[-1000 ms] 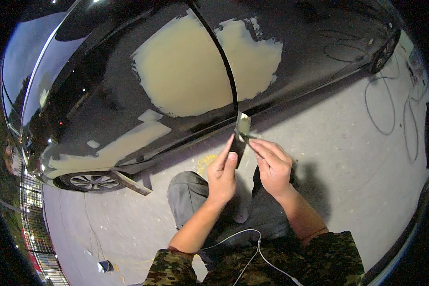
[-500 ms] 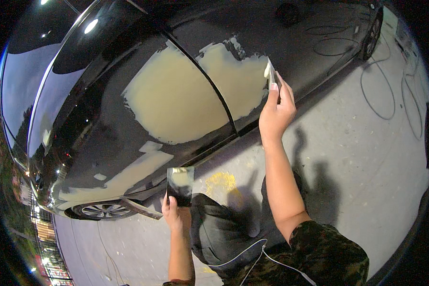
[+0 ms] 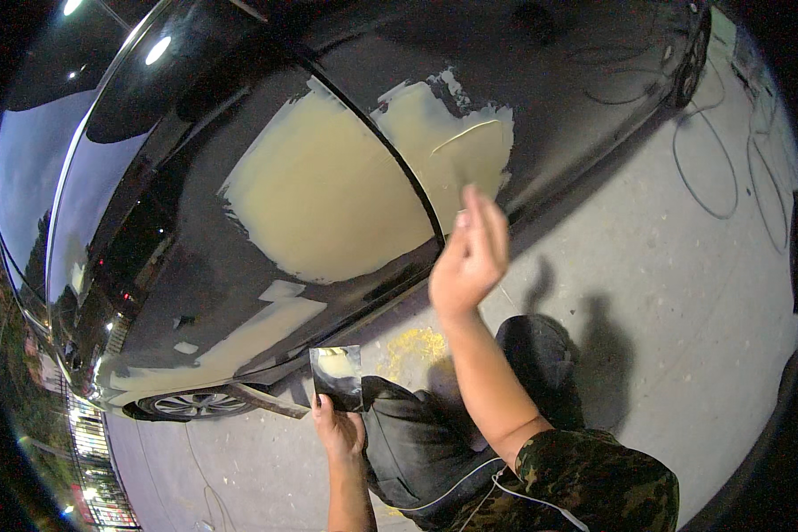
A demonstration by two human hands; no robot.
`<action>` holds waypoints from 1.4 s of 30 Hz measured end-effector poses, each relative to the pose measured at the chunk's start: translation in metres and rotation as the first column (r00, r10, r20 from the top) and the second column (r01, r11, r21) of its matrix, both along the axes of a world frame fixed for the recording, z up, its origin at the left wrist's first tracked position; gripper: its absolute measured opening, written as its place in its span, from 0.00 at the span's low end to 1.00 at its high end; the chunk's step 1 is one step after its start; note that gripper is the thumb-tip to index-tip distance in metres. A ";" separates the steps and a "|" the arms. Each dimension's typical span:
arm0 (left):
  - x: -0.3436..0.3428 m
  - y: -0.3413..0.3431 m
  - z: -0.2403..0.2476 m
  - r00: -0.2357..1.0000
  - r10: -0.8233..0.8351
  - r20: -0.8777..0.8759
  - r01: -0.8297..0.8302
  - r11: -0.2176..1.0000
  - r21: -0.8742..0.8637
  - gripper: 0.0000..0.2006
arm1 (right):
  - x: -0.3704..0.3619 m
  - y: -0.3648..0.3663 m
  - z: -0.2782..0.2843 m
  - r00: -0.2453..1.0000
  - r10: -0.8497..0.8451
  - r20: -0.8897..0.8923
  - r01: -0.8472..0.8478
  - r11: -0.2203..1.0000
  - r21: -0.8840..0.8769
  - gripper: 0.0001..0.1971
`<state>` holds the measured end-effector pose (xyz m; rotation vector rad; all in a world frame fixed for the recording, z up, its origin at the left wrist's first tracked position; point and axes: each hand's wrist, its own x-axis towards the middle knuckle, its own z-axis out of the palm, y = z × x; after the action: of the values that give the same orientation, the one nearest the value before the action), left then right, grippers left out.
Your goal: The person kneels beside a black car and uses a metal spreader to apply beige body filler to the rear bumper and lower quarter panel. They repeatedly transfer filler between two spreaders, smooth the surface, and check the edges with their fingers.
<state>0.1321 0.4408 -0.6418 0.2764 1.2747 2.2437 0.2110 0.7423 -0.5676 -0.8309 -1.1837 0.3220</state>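
Observation:
Pale yellow body filler covers a broad patch across two dark panels of a car, with the panel gap running through it. My right hand is closed on a thin putty spreader and sits at the lower edge of the patch's right part. Motion blur and my fingers mostly hide the spreader. A fresh curved ridge of filler stands just above that hand. Low and near my body, my left hand grips a small dark mixing plate with a dab of filler on its upper end.
Lower on the car runs a second filler streak, above a wheel. A thin hose loops over the grey floor at right. Yellow paint marks the floor by my knee. A white cable hangs across my clothes.
My right hand has moved down and left from the patch's right edge, leaving a curved ridge in the filler. The left hand with the plate sits slightly lower in view.

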 end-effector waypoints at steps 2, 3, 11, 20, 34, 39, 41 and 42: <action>-0.001 -0.001 -0.001 1.000 0.000 -0.006 0.000 1.000 0.001 0.19 | 0.014 0.023 0.008 0.995 -0.081 -0.060 0.079 0.996 -0.040 0.17; -0.002 -0.002 -0.001 1.000 0.001 -0.002 -0.001 1.000 0.002 0.19 | 0.017 0.036 0.013 0.992 -0.106 -0.074 0.101 0.992 -0.073 0.17; -0.004 -0.001 -0.003 1.000 -0.011 -0.012 0.011 1.000 0.002 0.21 | -0.045 0.015 0.025 0.994 -0.081 0.070 0.075 0.994 0.080 0.18; -0.003 0.006 0.000 0.999 -0.042 -0.005 0.042 0.998 0.047 0.19 | -0.001 0.015 0.007 0.993 0.039 -0.111 -0.033 0.998 0.053 0.20; -0.001 0.000 -0.001 0.999 -0.028 -0.040 0.028 1.000 -0.010 0.21 | -0.061 -0.010 -0.025 0.996 -0.003 0.088 -0.005 0.996 0.089 0.14; -0.003 0.000 -0.004 0.998 -0.019 -0.063 0.017 0.999 -0.038 0.22 | -0.039 -0.022 -0.045 0.997 0.077 0.018 -0.079 0.987 0.142 0.15; -0.003 0.000 -0.007 0.998 -0.012 -0.068 0.009 0.999 -0.034 0.23 | -0.017 -0.015 -0.044 0.994 0.068 -0.081 -0.059 0.992 0.111 0.16; -0.003 0.000 -0.008 0.997 -0.011 -0.079 0.008 0.999 -0.031 0.24 | -0.005 -0.002 -0.041 0.996 0.028 -0.080 -0.024 0.999 0.047 0.16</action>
<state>0.1291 0.4404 -0.6494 0.3630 1.3443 2.2232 0.2060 0.7398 -0.6089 -0.7562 -1.1231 0.3456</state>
